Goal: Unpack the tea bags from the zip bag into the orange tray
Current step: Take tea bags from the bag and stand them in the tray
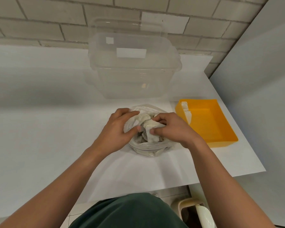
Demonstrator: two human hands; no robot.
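Pinching tea bags (152,130), right hand (173,129); left hand (117,127) grips zip bag (148,150).

The person wears a dark green garment (130,211), plain and matte, with a few soft folds across its front; it shows as a rounded shape below the near edge of the white bench (56,153), and whether it is a shirt or an apron cannot be told. The left forearm (64,186) and the right forearm (220,178) are bare along all their visible length. The left hand (117,129) and the right hand (169,129) are bare too, each with a short, plain thumbnail.
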